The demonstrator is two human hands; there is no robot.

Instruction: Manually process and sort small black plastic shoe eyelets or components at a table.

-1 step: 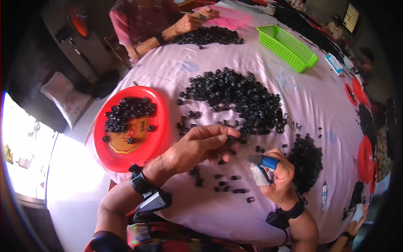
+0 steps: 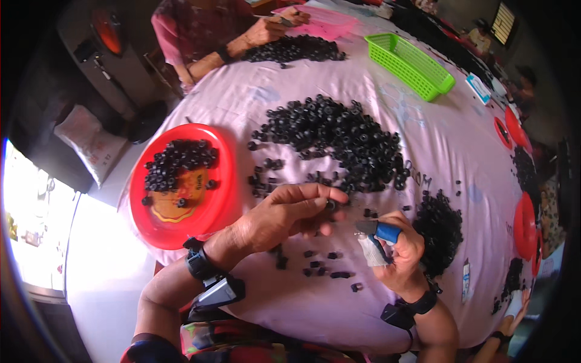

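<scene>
My left hand (image 2: 275,216) pinches a small black ring-shaped piece (image 2: 330,206) between thumb and fingertips, above the middle of the table. Just to its right, my right hand (image 2: 407,257) is closed around a short blade with a blue handle (image 2: 388,232); the dark blade end points left toward the piece, apart from it. White wrapping (image 2: 373,251) covers a digit of that hand. Beyond both hands spreads a large heap of black pieces (image 2: 339,130). Several loose black pieces (image 2: 315,264) lie below and between the hands.
A red round tray (image 2: 225,181) with black pieces stands at left. Right of my right hand is a darker pile of black bits (image 2: 437,233). A green basket (image 2: 411,66) stands far right. Across the table, a person's hands (image 2: 275,27) work near another heap (image 2: 293,49).
The whole view has shifted slightly, so the table things sit a little further left. The black piece shows more clearly at my left fingertips. Both hands keep nearly the same pose.
</scene>
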